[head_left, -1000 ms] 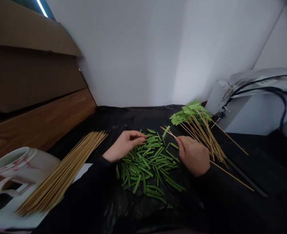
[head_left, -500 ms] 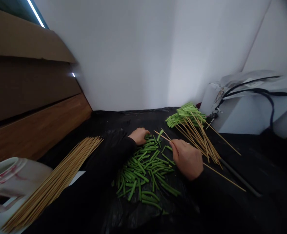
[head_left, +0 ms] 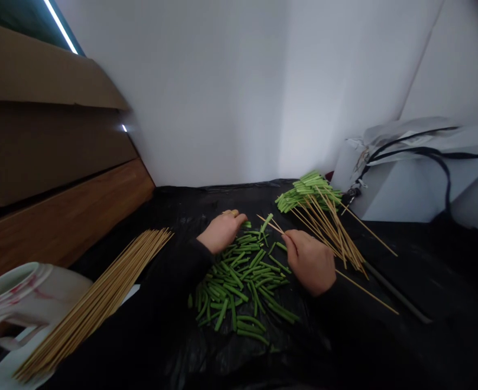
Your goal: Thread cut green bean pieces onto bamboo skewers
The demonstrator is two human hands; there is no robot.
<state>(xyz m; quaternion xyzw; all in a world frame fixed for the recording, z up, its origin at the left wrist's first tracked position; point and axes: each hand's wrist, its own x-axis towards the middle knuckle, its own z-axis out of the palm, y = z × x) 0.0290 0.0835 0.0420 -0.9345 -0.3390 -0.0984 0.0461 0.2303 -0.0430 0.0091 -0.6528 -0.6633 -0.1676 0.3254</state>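
My right hand (head_left: 310, 261) is closed around thin bamboo skewers (head_left: 272, 224), apparently two, whose points aim up and left. A short green stem piece (head_left: 266, 222) sits crosswise near those points. To the left, my left hand (head_left: 221, 230) has its fingers pinched on another cut green stem piece (head_left: 246, 223), just above the far edge of the loose pile. That pile of cut green stems (head_left: 239, 279) lies spread between my forearms on black plastic sheeting (head_left: 210, 197).
At the back right, threaded green stems (head_left: 310, 189) lie with their skewers (head_left: 340, 233) fanned toward me. A thick bundle of bare skewers (head_left: 101, 298) leans by a white mug (head_left: 30, 292) at left. A white box (head_left: 405, 189) with black straps stands at right.
My left hand has lifted from the pile with a green stem piece between its fingers. My right hand keeps its hold on the skewers, almost unmoved.
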